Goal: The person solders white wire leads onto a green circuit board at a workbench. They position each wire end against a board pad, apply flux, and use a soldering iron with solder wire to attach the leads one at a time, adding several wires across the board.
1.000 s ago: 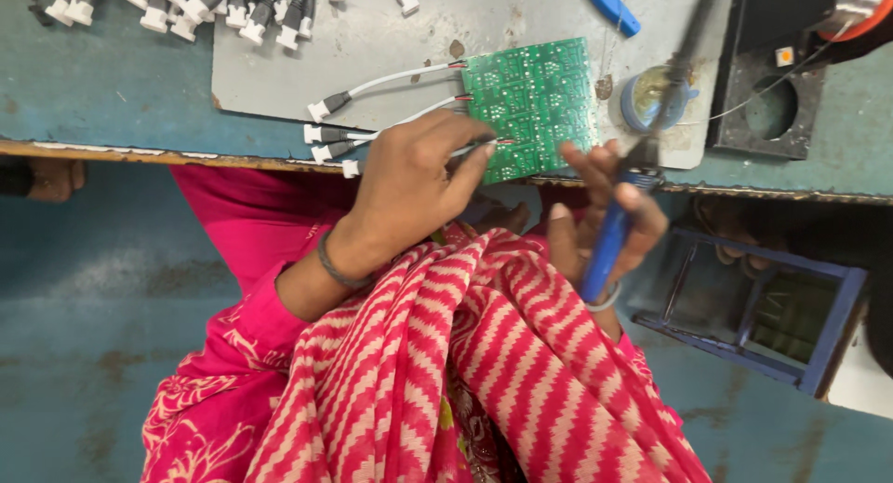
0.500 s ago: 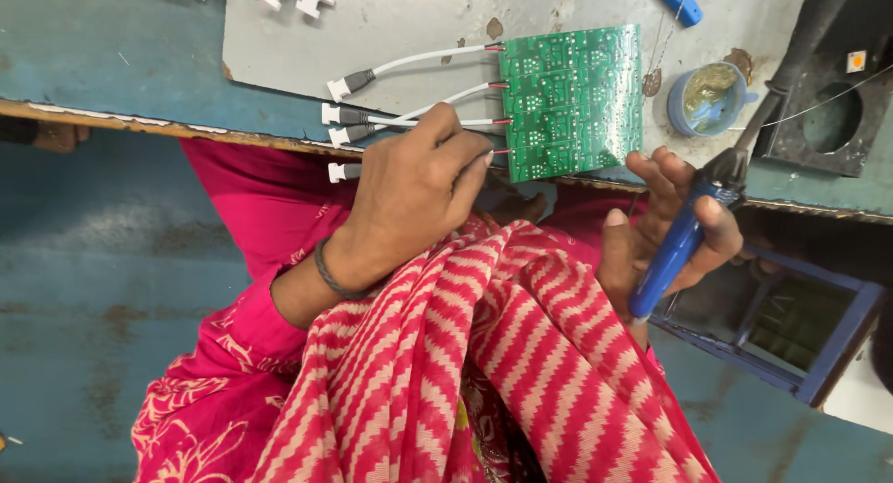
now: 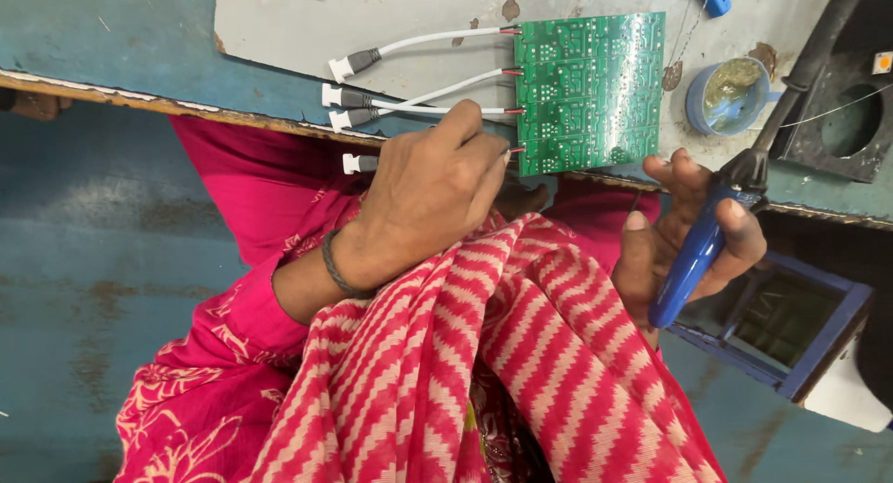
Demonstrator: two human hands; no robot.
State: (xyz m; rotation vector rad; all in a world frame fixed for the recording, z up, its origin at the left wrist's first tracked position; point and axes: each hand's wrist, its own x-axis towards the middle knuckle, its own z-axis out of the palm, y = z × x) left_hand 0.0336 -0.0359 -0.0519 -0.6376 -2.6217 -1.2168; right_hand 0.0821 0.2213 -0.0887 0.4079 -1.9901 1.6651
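1. Left hand [image 3: 423, 204] sits around the middle of the view, fingers curled in tight with the tips pinched down at the lower left edge of the green circuit board [image 3: 591, 92]. Looks like it's gripping the lowest wire right where it meets the board, but the knuckles cover the contact so I can't swear to it.
2. Right hand [image 3: 684, 227] is at about 3 o'clock from the left one, wrapped loosely around a soldering iron [image 3: 698, 246] with a blue handle. Thumb lies along one side, fingers on the other, and the dark barrel runs up toward 1 o'clock.
3. The board lies flat on a grey sheet [image 3: 279, 22] on the blue-painted table [image 3: 102, 36], at 12 to 1 o'clock from the left hand, its lower edge hanging near the table's edge. Shiny green, rectangular, covered in small pale pads.
4. Four white cables [image 3: 433, 41] fan out from the board's left edge toward 9 o'clock, each ending in a white and dark plug. The lowest plug peeks out just left of the left hand.
5. A small round blue tin [image 3: 730, 92] with yellowish paste sits just right of the board.
6. A red and cream zigzag scarf [image 3: 446, 371] covers the lap and hides the right wrist. The iron's tip is out of frame up top.
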